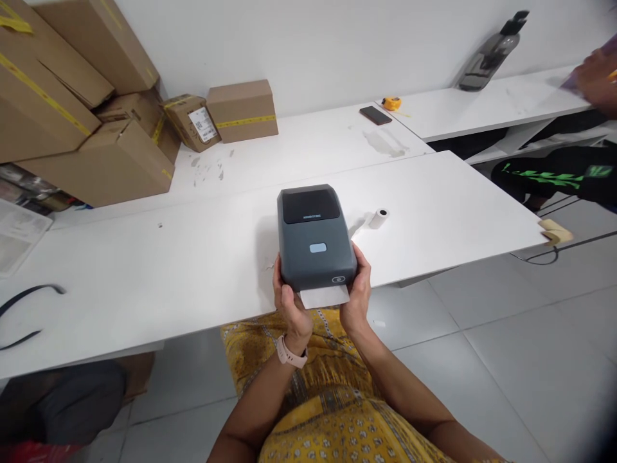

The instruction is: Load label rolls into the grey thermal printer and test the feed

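Observation:
A dark grey label printer [318,257] is gripped between my two hands at the front edge of the white table. My left hand [292,308] wraps its near left corner, thumb toward the front. My right hand [357,294] holds the near right corner, its fingers partly hidden by the body. From the printer's front slot a blank white strip of paper [324,297] sticks out between my hands. Just right of the printer stands a small white paper roll [379,219], a loose tail trailing toward the printer's side.
Taped cardboard boxes [243,112] stack up at the back left. A phone [375,115], a yellow tape measure [391,103] and a dark bottle [489,58] sit along the back. Black straps [33,289] lie at left. Another person's hand [598,77] shows at far right.

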The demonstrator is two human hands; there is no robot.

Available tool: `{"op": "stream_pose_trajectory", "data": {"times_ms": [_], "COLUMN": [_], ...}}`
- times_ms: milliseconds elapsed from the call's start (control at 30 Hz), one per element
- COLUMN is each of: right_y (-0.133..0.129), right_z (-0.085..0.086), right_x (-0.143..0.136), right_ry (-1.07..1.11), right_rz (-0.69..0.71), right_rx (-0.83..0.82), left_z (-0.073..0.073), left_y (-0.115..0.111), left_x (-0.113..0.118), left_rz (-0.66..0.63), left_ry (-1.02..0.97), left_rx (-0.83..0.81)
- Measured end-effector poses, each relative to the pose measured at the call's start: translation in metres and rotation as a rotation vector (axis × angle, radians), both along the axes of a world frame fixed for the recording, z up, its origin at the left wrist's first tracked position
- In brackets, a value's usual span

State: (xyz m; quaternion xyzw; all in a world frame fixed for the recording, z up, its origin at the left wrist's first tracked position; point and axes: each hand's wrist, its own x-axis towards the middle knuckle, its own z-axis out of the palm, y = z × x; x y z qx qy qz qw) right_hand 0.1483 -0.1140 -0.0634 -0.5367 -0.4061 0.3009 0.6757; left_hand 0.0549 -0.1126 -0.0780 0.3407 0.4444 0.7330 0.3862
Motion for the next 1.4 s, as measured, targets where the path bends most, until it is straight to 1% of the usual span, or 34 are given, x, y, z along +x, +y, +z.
{"op": "stream_pose_trajectory", "data": {"times_ms": [167, 233, 300, 333, 400, 467, 500, 533, 567, 600, 667, 733, 800, 900, 1000, 1067, 1167, 1233, 1300, 1333, 1400], "right_y": [-0.005, -0.002, 0.007, 0.014, 0.037, 0.067, 0.083, 0.099, 0.114, 0.129, 0.156, 0.18, 0.204, 0.237, 0.265, 0.278, 0.283, 0.276, 0.259, 0.247, 0.218], "right_z": [0.003, 0.01, 0.022, 0.031, 0.051, 0.074, 0.086, 0.098, 0.109, 0.12, 0.139, 0.153, 0.161, 0.163, 0.158, 0.154, 0.153, 0.159, 0.167, 0.17, 0.172], "right_x": [0.008, 0.017, 0.028, 0.033, 0.04, 0.042, 0.042, 0.041, 0.04, 0.039, 0.038, 0.038, 0.04, 0.046, 0.051, 0.052, 0.05, 0.05, 0.051, 0.052, 0.053], "right_ry": [-0.109, -0.224, -0.375, -0.449, -0.565, -0.631, -0.645, -0.648, -0.649, -0.642, -0.634, -0.65, -0.682, -0.73, -0.796, -0.817, -0.775, -0.738, -0.723, -0.725, -0.732], "right_rz": [0.032, 0.039, 0.035, 0.033, 0.036, 0.051, 0.065, 0.072, 0.07, 0.062, 0.039, 0.044, 0.071, 0.064, 0.024, 0.014, 0.016, 0.057, 0.112, 0.124, 0.097], "right_rx": [-0.03, -0.024, 0.023, 0.069, 0.197, 0.325, 0.373, 0.413, 0.421, 0.438, 0.448, 0.421, 0.379, 0.378, 0.418, 0.438, 0.415, 0.374, 0.37, 0.393, 0.465], "left_z": [-0.002, 0.004, 0.017, 0.026, 0.048, 0.068, 0.075, 0.081, 0.083, 0.084, 0.078, 0.067, 0.056, 0.048, 0.05, 0.052, 0.053, 0.051, 0.05, 0.049, 0.049], "left_y": [-0.001, 0.001, 0.009, 0.016, 0.037, 0.066, 0.082, 0.098, 0.112, 0.125, 0.142, 0.148, 0.146, 0.138, 0.134, 0.134, 0.135, 0.135, 0.135, 0.135, 0.135], "left_x": [-0.002, -0.01, -0.021, -0.028, -0.043, -0.057, -0.063, -0.068, -0.072, -0.076, -0.081, -0.082, -0.082, -0.082, -0.084, -0.087, -0.09, -0.092, -0.093, -0.093, -0.093], "left_rz": [-0.017, -0.027, -0.005, 0.02, 0.053, 0.147, 0.194, 0.195, 0.162, 0.094, -0.073, -0.219, -0.337, -0.451, -0.488, -0.516, -0.555, -0.571, -0.584, -0.592, -0.601], "left_ry": [0.028, 0.108, 0.248, 0.328, 0.43, 0.442, 0.417, 0.399, 0.375, 0.351, 0.315, 0.296, 0.297, 0.323, 0.357, 0.38, 0.405, 0.409, 0.401, 0.394, 0.375], "left_rx": [-0.001, 0.007, 0.037, 0.071, 0.162, 0.242, 0.242, 0.208, 0.151, 0.087, -0.02, -0.09, -0.12, -0.115, -0.108, -0.106, -0.096, -0.094, -0.097, -0.101, -0.112]}}
